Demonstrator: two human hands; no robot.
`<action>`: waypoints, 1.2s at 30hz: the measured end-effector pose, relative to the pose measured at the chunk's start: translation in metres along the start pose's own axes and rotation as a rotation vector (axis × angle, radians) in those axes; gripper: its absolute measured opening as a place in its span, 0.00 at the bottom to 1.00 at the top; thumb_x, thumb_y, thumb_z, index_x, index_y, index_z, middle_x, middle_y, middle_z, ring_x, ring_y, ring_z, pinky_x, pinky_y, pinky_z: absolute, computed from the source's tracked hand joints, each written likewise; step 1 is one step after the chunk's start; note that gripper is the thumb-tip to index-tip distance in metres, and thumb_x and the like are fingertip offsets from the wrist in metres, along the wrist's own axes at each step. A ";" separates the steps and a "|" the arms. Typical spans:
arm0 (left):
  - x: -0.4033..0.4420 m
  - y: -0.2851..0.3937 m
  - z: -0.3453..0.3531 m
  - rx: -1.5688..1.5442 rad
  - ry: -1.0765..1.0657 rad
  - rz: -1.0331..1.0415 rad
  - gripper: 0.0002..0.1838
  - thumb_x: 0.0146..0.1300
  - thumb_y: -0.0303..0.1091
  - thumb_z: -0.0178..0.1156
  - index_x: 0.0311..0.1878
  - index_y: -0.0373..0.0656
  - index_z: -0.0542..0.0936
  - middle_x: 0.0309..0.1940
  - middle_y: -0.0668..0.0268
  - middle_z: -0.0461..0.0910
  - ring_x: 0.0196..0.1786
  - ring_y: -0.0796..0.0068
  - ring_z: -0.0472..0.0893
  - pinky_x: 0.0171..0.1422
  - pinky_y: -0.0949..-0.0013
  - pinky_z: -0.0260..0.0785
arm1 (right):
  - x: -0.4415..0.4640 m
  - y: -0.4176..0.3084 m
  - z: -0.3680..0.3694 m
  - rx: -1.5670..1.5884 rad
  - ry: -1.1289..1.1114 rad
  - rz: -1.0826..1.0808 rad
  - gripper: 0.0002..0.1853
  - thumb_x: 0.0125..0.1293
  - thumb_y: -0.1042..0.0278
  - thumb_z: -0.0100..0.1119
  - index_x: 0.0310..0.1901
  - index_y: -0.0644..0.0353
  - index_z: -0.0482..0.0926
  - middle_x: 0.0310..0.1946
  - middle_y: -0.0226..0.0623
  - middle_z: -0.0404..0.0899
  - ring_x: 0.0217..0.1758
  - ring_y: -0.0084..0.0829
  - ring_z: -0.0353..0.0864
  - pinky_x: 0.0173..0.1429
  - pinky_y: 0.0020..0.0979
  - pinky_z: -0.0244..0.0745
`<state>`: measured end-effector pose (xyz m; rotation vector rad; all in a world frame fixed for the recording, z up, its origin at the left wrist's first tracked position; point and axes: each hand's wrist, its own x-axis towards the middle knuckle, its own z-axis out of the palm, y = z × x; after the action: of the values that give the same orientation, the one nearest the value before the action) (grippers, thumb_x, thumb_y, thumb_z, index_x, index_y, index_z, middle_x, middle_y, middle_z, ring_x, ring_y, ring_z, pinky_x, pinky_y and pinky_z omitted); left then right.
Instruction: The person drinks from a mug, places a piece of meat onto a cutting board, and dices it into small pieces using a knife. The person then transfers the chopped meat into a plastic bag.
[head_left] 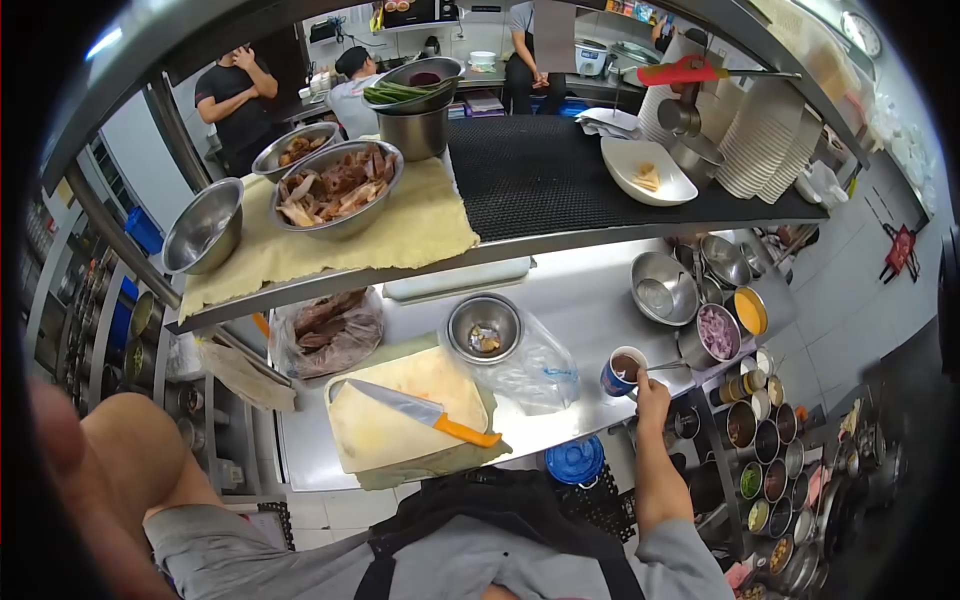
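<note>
My right hand is closed at the side of a blue and white mug, where its handle would be. Brown liquid shows inside the mug, which is over the right part of the steel counter; whether it rests there I cannot tell. My left hand is raised close to the camera at the left edge, blurred and partly cut off, so its fingers are unclear. In front of me a knife with an orange handle lies on a pale cutting board. Beyond the board is a small steel bowl with scraps in it.
A bag of meat sits left of the bowl, a clear plastic bag right of it. A bowl of chopped onion stands at the right. Overhead, the shelf bears bowls of meat and stacked plates. Several people are farther back.
</note>
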<state>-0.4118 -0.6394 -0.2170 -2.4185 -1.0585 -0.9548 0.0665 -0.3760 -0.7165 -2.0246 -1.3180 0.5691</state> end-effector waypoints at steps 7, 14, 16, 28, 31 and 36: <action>-0.035 -0.025 0.065 0.034 0.103 -0.114 0.20 0.63 0.39 0.67 0.54 0.37 0.81 0.24 0.57 0.78 0.25 0.66 0.79 0.29 0.68 0.68 | 0.018 0.015 0.033 0.116 0.055 0.160 0.34 0.70 0.40 0.56 0.25 0.71 0.82 0.16 0.50 0.78 0.18 0.40 0.81 0.28 0.43 0.74; -0.135 -0.022 0.239 -0.516 -0.672 -0.734 0.24 0.61 0.35 0.70 0.59 0.36 0.80 0.37 0.53 0.84 0.38 0.58 0.85 0.44 0.62 0.78 | 0.041 0.024 0.052 0.132 -0.005 0.298 0.36 0.69 0.37 0.53 0.29 0.72 0.84 0.28 0.59 0.83 0.36 0.55 0.84 0.48 0.51 0.75; -0.183 -0.016 0.285 -0.537 -0.724 -0.790 0.26 0.61 0.35 0.70 0.62 0.37 0.78 0.40 0.51 0.84 0.40 0.56 0.85 0.46 0.59 0.79 | 0.059 0.062 0.079 0.213 0.085 0.133 0.33 0.71 0.41 0.57 0.25 0.71 0.78 0.16 0.39 0.75 0.13 0.32 0.73 0.19 0.34 0.69; -0.238 -0.002 0.351 -0.543 -0.823 -0.971 0.26 0.62 0.35 0.67 0.63 0.37 0.78 0.41 0.51 0.85 0.43 0.57 0.85 0.51 0.60 0.77 | 0.096 0.051 0.039 0.361 0.097 0.078 0.21 0.71 0.51 0.62 0.40 0.68 0.84 0.25 0.40 0.83 0.21 0.28 0.79 0.24 0.34 0.70; -0.224 -0.009 0.352 -0.511 -0.721 -0.963 0.27 0.63 0.39 0.66 0.63 0.37 0.77 0.43 0.50 0.84 0.44 0.54 0.85 0.52 0.58 0.77 | 0.108 0.032 0.034 0.377 0.017 -0.014 0.18 0.71 0.57 0.63 0.35 0.68 0.84 0.25 0.36 0.83 0.22 0.26 0.79 0.23 0.31 0.70; -0.233 -0.002 0.362 -0.472 -0.668 -0.997 0.28 0.66 0.42 0.63 0.65 0.39 0.75 0.46 0.47 0.83 0.51 0.49 0.83 0.59 0.52 0.75 | 0.117 0.011 0.034 0.188 -0.144 -0.260 0.18 0.71 0.58 0.62 0.34 0.69 0.84 0.24 0.37 0.83 0.23 0.26 0.82 0.25 0.31 0.73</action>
<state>-0.3678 -0.5665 -0.6394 -2.6043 -2.6952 -0.6542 0.0982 -0.2627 -0.7493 -1.6544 -1.5232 0.6984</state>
